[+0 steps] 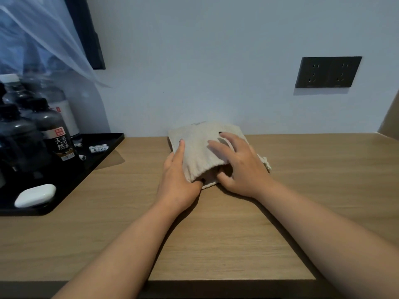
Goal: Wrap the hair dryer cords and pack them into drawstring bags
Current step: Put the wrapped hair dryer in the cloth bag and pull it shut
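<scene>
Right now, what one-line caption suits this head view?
Both hands, left hand and right hand, hold a beige fabric drawstring bag on a wooden table.

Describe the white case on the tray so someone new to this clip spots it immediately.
Start at the black tray on the wooden desk's left side, crowded with dark bottles. The white case lies at the tray's near edge: smooth, rounded, pebble-shaped, lying flat, unlike the upright bottles behind it.
</scene>
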